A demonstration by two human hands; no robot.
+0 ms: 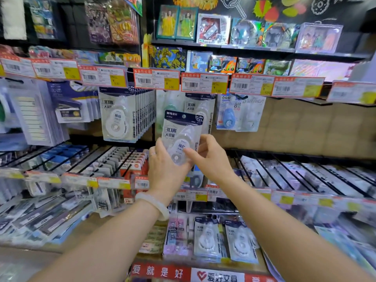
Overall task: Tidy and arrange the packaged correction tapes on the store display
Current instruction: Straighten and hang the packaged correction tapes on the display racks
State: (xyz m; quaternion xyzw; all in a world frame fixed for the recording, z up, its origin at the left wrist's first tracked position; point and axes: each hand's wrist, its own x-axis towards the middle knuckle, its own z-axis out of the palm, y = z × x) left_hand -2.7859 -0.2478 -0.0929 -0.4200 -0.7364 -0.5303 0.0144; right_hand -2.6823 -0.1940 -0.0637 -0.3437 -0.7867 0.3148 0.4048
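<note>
The correction tape pack [181, 133] is pinched by both hands, left [165, 167] and right [211, 157], and could be dropped if the hook is missed.

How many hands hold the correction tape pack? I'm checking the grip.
2: the left hand grips the pack at its lower left, the right hand pinches its lower right.

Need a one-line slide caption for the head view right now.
Both hands, left and right, hold one packaged correction tape before the hanging row.
</note>
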